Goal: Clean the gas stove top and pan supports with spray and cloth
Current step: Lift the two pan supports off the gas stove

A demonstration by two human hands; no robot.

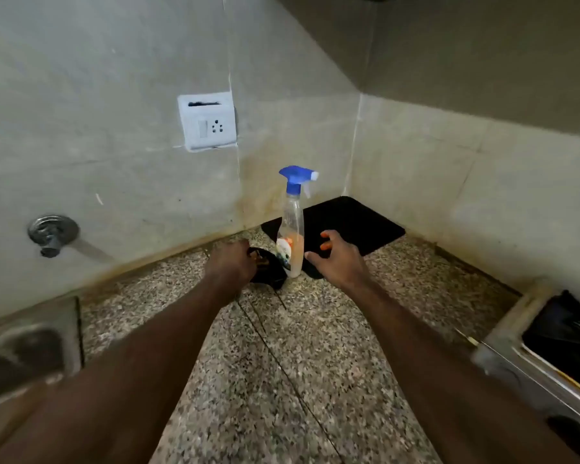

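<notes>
1. Head view, only one. Speckled granite counter [282, 356] runs into a tiled wall corner.
2. Spray bottle [292, 229] stands upright on the counter near the corner. It has a blue trigger head, a clear body and pale orange liquid low down. Its nozzle points right.
3. Left hand [231, 264] is just left of the bottle base, back of the hand towards the camera. Fingers are curled closed on a dark item [271, 274] lying on the counter. Something orange shows on the item; it's too blurred to tell cloth from stove part.
4. Right hand [338, 259] is just right of the bottle, fingers spread and apart, holding nothing. A small gap shows between thumb and bottle, so no contact.
5. Black mat [352, 222] lies flat in the corner behind the bottle and under the right hand's fingertips.
6. Gas stove [529, 360] sits at the right edge, well apart from both hands. Steel body and one knob are visible, with something black on top.
7. Steel sink [27, 343] is at the left edge, blurred.
8. On the wall: a white socket plate [207, 122] above and a chrome tap fitting [51, 233] lower left.
</notes>
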